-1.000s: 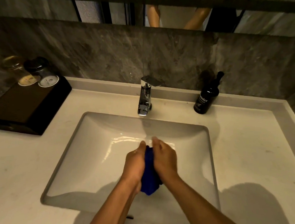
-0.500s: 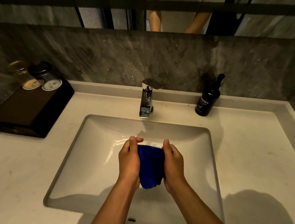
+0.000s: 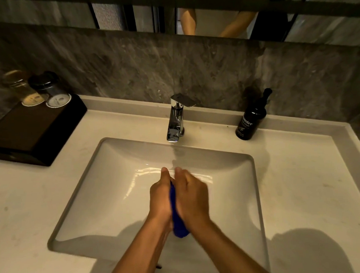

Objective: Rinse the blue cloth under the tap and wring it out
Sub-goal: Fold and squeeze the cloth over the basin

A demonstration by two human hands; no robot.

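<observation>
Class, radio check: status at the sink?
Left hand and right hand pressed together on blue cloth, over basin. Nothing in the way.

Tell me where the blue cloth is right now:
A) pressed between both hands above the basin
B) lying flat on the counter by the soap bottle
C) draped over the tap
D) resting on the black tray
A: the blue cloth is squeezed between the left hand and right hand over the basin.

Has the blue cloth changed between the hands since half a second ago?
Yes. The blue cloth, then spread between them, is now squeezed narrow between left hand and right hand, below the tap.
</observation>
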